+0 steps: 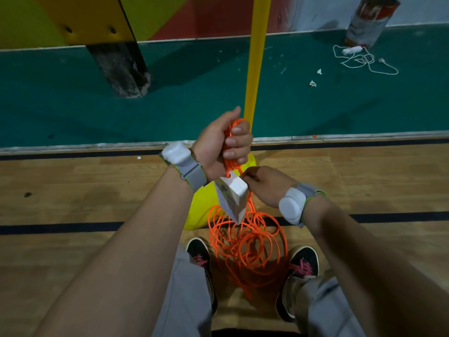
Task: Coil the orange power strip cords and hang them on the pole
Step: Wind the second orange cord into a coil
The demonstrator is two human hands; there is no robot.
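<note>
Gripping orange cord (245, 242), left hand (220, 144), no legible writing

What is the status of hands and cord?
Left hand grips cord. Right hand at strip, grip unclear. Cord hangs in loose loops, not yet on pole.

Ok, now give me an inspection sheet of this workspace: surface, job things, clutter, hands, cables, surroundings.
Surface: wooden floor with black lines; green floor beyond.
Job's things: orange cord gathered in loose loops that hang down between the shoes; its power strip dangles below the grip; yellow pole upright just behind, with no cord seen on it.
Clutter: paper scraps on the green floor.
Hands: left hand grips the gathered loops; right hand pinches the cord beside the strip.
Cables: white extension lead lying loose near the wall.
Surroundings: coloured wall panels, a tin, a dark post.
</note>
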